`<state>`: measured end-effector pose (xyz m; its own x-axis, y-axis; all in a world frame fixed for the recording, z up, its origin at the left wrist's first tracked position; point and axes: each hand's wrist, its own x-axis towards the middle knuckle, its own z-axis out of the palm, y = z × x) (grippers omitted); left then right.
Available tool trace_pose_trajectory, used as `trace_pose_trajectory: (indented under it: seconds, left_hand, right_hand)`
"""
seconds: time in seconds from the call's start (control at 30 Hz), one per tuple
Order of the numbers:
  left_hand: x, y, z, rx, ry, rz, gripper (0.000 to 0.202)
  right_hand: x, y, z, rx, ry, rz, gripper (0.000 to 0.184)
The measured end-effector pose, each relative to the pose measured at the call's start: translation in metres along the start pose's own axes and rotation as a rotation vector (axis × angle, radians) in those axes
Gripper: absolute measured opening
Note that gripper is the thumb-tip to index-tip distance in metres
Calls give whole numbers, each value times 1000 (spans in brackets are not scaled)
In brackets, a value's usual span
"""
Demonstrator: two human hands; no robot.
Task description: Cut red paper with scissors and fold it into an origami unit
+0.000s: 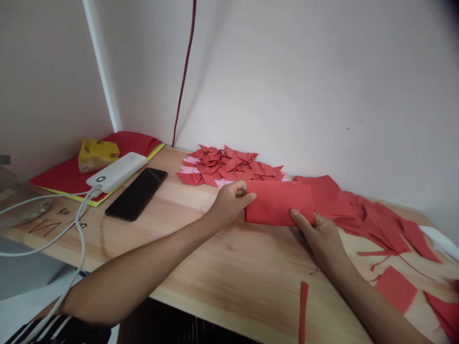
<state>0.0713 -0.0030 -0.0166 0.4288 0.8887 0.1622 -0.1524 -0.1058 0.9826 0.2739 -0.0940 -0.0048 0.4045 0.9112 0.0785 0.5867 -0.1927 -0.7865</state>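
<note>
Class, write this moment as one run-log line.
left hand: pinches red sheet's left edge | right hand: holds its lower right corner | phone: flat on table | folded-paper pile: near wall

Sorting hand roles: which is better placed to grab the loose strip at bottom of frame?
Right hand, probably: it's nearer the red strip. But both it and the left hand are holding the red paper.

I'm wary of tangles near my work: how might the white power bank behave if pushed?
The white power bank would probably slide rather than roll, since it lies flat. Its plugged-in white cables may tug back or trail. The red sheets beneath it might shift along.
</note>
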Motion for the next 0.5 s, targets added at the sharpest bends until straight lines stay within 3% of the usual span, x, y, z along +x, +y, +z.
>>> trace_pose_trajectory:
  seconds: [0.5]
  left_hand:
    - [3,-6,-3,-3,-21,-29,21]
  right_hand:
    - [0,6,0,-18,-3,-1,46]
